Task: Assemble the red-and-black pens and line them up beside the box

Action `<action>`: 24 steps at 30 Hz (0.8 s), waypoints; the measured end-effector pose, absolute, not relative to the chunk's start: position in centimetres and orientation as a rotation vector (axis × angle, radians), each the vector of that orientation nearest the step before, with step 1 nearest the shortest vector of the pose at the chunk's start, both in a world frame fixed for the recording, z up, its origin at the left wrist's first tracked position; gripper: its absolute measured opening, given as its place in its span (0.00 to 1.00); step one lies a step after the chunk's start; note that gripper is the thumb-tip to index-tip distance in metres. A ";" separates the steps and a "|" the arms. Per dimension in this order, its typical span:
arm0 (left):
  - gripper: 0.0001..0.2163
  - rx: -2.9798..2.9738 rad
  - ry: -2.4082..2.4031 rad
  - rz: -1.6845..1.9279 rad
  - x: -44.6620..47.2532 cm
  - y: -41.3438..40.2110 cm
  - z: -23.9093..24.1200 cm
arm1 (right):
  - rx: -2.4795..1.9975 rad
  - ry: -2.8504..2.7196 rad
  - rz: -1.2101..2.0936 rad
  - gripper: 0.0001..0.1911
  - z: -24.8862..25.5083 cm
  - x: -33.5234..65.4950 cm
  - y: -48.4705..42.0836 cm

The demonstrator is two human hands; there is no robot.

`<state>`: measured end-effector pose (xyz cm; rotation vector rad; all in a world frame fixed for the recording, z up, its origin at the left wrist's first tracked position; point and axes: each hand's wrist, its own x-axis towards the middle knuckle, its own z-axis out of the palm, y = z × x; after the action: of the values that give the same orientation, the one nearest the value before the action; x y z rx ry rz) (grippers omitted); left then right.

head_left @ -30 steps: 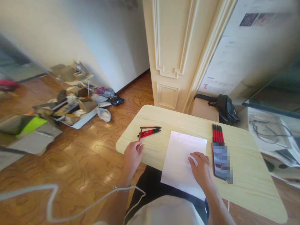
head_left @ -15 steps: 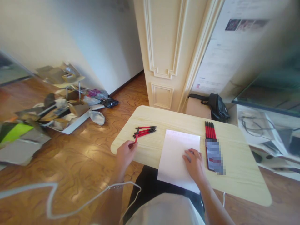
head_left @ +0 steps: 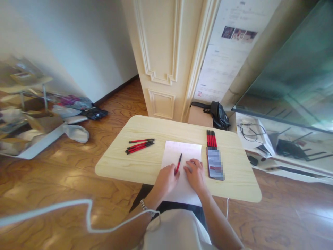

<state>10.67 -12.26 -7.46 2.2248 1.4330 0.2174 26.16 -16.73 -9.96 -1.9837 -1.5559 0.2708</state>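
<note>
My left hand (head_left: 168, 178) is closed on a red pen (head_left: 178, 165) with a black end, held over the white sheet of paper (head_left: 173, 149). The pen's black end points up and away from me. Flat on the same sheet, close to the pen, rests my right hand (head_left: 195, 174), its thumb and fingers apart and slightly bent. Several red and black pens (head_left: 140, 146) lie in a loose group on the left of the table. Another set of red pens (head_left: 211, 139) is lined up side by side above a phone (head_left: 215, 165), right of the paper.
The pale wooden table (head_left: 114, 161) has rounded corners. A white cable (head_left: 90, 218) crosses in front of my left forearm. Boxes and bags (head_left: 39, 121) clutter the floor at left. A black bag (head_left: 220, 114) and a white cabinet (head_left: 247, 130) stand beyond the table's right side.
My left hand has carried a red pen from the left pen group rightward to over the paper, beside my right hand. My right hand stays on the sheet. The view has turned right.
</note>
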 end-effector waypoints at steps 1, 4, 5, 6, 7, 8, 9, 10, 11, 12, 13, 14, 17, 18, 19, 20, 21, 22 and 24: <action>0.10 2.226 1.440 0.190 10.8 -12.3 -7.5 | -1.983 -1.554 0.275 0.14 -10.0 26.2 -16.7; 0.11 2.225 1.446 0.151 10.9 -12.3 -7.5 | -1.973 -1.553 0.271 0.14 -10.1 26.2 -16.7; 0.12 2.227 1.442 0.152 10.9 -12.3 -7.5 | -1.969 -1.553 0.266 0.14 -10.1 26.2 -16.7; 0.12 2.229 1.437 0.160 10.9 -12.3 -7.5 | -1.968 -1.555 0.262 0.14 -10.1 26.2 -16.7; 0.12 2.227 1.426 0.174 10.8 -12.3 -7.5 | -1.967 -1.558 0.259 0.14 -10.1 26.2 -16.7; 0.12 2.223 1.410 0.195 10.8 -12.3 -7.5 | -1.968 -1.563 0.257 0.14 -10.1 26.2 -16.7; 0.12 2.214 1.391 0.221 10.8 -12.3 -7.5 | -1.969 -1.568 0.255 0.14 -10.0 26.2 -16.7; 0.12 2.201 1.370 0.247 10.7 -12.4 -7.4 | -1.970 -1.572 0.253 0.14 -10.0 26.2 -16.8; 0.11 2.183 1.353 0.271 10.6 -12.4 -7.3 | -1.971 -1.575 0.251 0.14 -9.9 26.2 -16.8; 0.11 2.162 1.342 0.294 10.5 -12.4 -7.1 | -1.971 -1.578 0.250 0.14 -9.8 26.2 -16.8; 0.11 2.139 1.337 0.311 10.4 -12.5 -6.9 | -1.972 -1.578 0.250 0.14 -9.8 26.1 -16.8; 0.11 2.115 1.334 0.328 10.2 -12.5 -6.7 | -1.973 -1.577 0.250 0.14 -9.7 26.1 -16.8; 0.11 2.060 1.323 0.376 9.7 -12.4 -6.2 | -1.979 -1.576 0.256 0.13 -9.7 26.2 -16.7; 0.11 2.049 1.323 0.392 9.4 -12.3 -6.1 | -1.981 -1.574 0.258 0.13 -9.7 26.2 -16.7; 0.11 2.043 1.324 0.409 9.2 -12.2 -6.1 | -1.982 -1.573 0.260 0.13 -9.7 26.2 -16.7; 0.11 2.037 1.327 0.427 8.9 -12.1 -6.0 | -1.981 -1.570 0.263 0.13 -9.6 26.2 -16.6; 0.11 2.030 1.332 0.442 8.6 -12.0 -6.0 | -1.978 -1.563 0.264 0.13 -9.5 26.2 -16.6; 0.11 2.017 1.333 0.451 8.3 -12.0 -6.0 | -1.971 -1.553 0.262 0.13 -9.3 26.2 -16.6; 0.12 1.976 1.326 0.459 7.7 -11.8 -5.9 | -1.951 -1.515 0.252 0.12 -8.9 26.2 -16.7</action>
<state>7.72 -11.80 -5.87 1.9761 1.3260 0.4594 26.16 -16.71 -8.87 -1.9506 -1.5155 0.2517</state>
